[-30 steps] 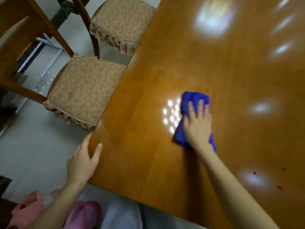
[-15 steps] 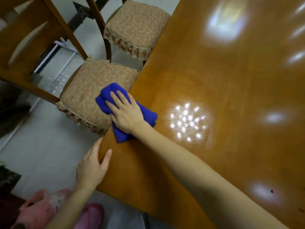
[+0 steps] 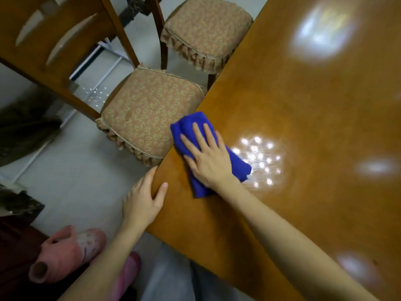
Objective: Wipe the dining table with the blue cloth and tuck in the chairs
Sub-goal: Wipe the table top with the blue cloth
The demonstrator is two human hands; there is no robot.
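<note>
Pressing the blue cloth point(image 3: 188, 127) flat onto the table point(image 3: 303, 105) with the right hand point(image 3: 208, 157): palm down, fingers straight and spread, nothing curled round the fabric. Found bunched in a loose fold right at the table's left edge, perhaps a little over it, just beside the cushioned seat of the near chair point(image 3: 147, 118). Bracing with the left hand point(image 3: 143, 198) at the edge near the corner, thumb laid on top, fingers fairly straight down the side, both hands thus released rather than clenched. Likely mid-wipe along the border, with much glossy top to the right possibly yet to cover. Soft, light and limp by the look of it, so apt to ruck up or slip out from under the palm on such a shiny surface; best kept under a broad flat palm over its middle, or pinched by a fold when lifting. Not yet tucked in: the near chair and the far chair point(image 3: 206, 33), seats showing out from the table. Stiff and far heavier, probably; better taken by the wooden backrest and pushed straight in.
</note>
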